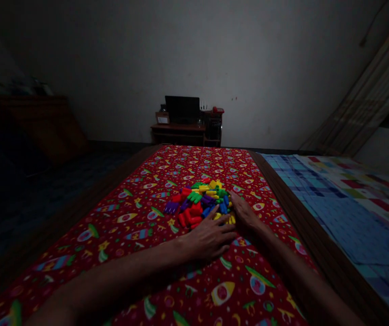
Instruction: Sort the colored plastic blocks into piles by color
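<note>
A heap of small plastic toy pieces (199,201) in red, yellow, green, blue and purple lies on a red patterned cloth (140,226) covering a long table. My left hand (210,235) rests flat at the near edge of the heap, fingers stretched out and touching the pieces. My right hand (245,213) lies at the heap's right side, fingers extended against the pieces. Neither hand grips anything I can see.
The room is dim. A low wooden stand (181,131) with a dark screen (182,108) stands against the far wall. A blue and multicoloured checked sheet (343,199) lies to the right of the table. Dark furniture sits at the left.
</note>
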Demonstrator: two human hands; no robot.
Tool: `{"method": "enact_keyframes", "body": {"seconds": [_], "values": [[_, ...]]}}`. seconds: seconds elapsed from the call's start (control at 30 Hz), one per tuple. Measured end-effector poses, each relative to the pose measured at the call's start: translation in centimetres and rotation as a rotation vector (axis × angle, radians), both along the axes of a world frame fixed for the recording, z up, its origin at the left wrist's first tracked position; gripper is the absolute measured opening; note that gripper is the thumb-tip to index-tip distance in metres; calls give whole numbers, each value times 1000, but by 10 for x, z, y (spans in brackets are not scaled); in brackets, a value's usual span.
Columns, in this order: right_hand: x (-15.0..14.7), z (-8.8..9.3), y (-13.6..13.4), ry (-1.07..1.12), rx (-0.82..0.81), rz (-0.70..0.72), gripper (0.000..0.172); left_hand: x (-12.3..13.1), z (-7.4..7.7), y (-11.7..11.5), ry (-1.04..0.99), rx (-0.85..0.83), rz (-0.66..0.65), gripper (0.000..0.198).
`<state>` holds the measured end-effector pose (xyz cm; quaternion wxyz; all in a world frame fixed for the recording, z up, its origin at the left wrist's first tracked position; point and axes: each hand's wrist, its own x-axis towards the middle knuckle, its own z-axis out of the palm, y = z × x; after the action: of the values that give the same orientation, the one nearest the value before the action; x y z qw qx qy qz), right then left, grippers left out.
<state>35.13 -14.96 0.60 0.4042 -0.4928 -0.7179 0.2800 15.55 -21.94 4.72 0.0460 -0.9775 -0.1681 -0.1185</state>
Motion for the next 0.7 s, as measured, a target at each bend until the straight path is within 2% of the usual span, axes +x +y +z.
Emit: {"method": "enact_keyframes", "body": {"seconds": [0.13,0.2,0.33,0.47,0.57,0.63,0.7], "values": [[-21,13,-16,10,-35,131,64,-20,2,0,-1,44,47,23],[-22,19,-19,49,-38,147,63,-31,3,-2,-10,41,63,24],[-16,19,-17,143,-52,68,62,-56,3,-5,-33,-3,113,33],[-17,7,-16,7,19,74,59,-76,0,-1,-52,-35,160,39],[-18,4,-17,6,24,91,56,-86,-2,1,-74,-69,175,41],[-14,5,-15,74,4,42,53,-91,-1,1,-94,-97,186,40],[-6,6,-11,128,2,-69,50,-96,3,2,-136,-121,211,38]]}}
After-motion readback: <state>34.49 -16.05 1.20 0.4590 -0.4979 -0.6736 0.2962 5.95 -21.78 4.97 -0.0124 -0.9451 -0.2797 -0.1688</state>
